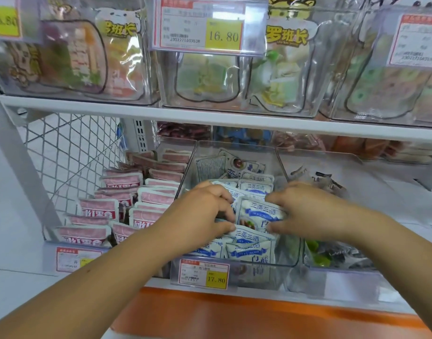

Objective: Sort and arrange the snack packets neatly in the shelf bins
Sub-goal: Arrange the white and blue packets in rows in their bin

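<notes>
Bin (259, 152) you reach into: clear hard plastic, glossy.
Blue-white packets (256, 212): plastic film, shiny, crinkled.
Shelf rail (210, 117): white painted metal, smooth.
Side mesh (70, 152): white coated wire.
Price tag (204, 272): paper behind clear sleeve.

Middle clear bin (281, 165): packed with blue-and-white packets (254, 250), most standing in rows, a few loose at the back. One upright packet (257, 212) pinched at its left edge by left hand (205, 211) and at its right edge by right hand (305, 211), fingers of both curled. Just left of that bin: pink packets (127, 209) in overlapping rows. Just right: dark and green packets (332, 255), loosely heaped. Price tag (204, 274) reading 17.80 on the middle bin's front. Above the white shelf board (112, 107): clear bins of cartoon-printed pouches (283, 62), with a tag (200, 26) reading 16.80. White wire mesh panel (68, 155) at left. Orange ledge (234, 314) below.
</notes>
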The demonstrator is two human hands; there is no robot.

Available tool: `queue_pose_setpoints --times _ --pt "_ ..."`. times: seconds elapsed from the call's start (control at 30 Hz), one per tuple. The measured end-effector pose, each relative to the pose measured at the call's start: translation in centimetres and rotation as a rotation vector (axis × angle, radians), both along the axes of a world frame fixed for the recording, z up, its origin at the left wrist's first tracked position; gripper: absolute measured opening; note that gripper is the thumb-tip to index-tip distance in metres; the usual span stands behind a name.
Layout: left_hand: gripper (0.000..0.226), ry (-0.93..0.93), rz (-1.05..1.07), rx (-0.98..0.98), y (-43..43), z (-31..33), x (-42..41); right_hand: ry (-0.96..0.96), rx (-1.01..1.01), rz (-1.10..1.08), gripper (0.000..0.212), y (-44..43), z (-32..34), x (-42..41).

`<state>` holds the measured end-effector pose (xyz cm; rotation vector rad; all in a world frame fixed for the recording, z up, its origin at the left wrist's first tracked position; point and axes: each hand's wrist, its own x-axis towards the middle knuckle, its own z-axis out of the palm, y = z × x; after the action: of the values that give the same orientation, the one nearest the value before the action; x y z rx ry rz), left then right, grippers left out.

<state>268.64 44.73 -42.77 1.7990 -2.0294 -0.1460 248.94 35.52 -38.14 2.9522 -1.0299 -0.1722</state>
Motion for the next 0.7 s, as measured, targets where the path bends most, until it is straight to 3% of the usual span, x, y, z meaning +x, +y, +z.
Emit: queue_pose_setpoints --times 0.07,0.13,0.3,0.4,0.5,0.6,0.7 --pt "0.016 -0.007 -0.003 0.000 0.0 0.1 -0.1 -0.036 0.014 0.006 0.039 0.8 0.5 0.2" --pt "0.019 -0.015 0.003 0.006 0.0 0.2 -0.1 -0.115 0.050 0.031 0.029 1.1 1.0 0.4" --pt "0.027 -0.005 -0.022 0.038 -0.2 0.3 0.1 0.096 -0.039 0.072 0.040 0.5 0.5 1.8" --pt "0.037 -0.060 -0.031 0.071 -0.2 0.3 0.1 0.215 -0.061 0.076 0.033 0.1 -0.2 3.0" --pt "0.035 -0.072 -0.046 0.120 -0.1 0.6 0.1 0.224 0.079 0.066 0.021 -0.3 0.0 3.6" --pt "0.030 -0.061 -0.058 0.160 -0.2 0.8 0.1 0.155 0.205 0.075 0.024 -0.7 0.2 3.9" --pt "0.025 -0.026 -0.047 0.200 -0.3 0.9 0.3 0.292 0.044 0.100 0.031 -1.0 0.2 4.4"
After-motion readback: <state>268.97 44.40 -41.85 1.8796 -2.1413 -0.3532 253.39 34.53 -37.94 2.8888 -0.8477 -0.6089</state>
